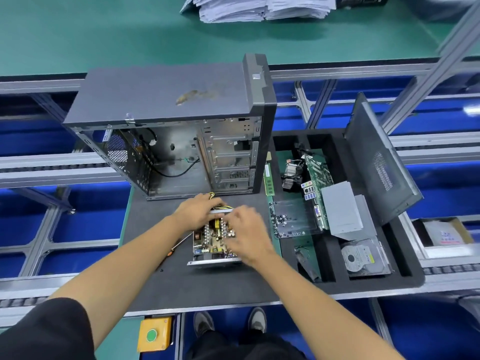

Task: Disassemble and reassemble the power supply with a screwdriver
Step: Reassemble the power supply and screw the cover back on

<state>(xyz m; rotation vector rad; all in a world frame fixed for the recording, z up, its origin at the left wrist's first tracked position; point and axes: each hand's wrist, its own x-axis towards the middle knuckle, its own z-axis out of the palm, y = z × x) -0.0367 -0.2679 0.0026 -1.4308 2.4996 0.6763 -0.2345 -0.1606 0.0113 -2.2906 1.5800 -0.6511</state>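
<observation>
While the opened power supply lay on the dark tabletop before the empty computer case, my left hand gripped its far edge and my right hand reached curled fingers into its circuit board; the screwdriver lay beside it.

An electronics assembly workshop: beyond the hands stands an opened computer case on a grey mat, aluminium conveyor rails run across, a foam tray of computer parts sits right, a green-button box below.
</observation>
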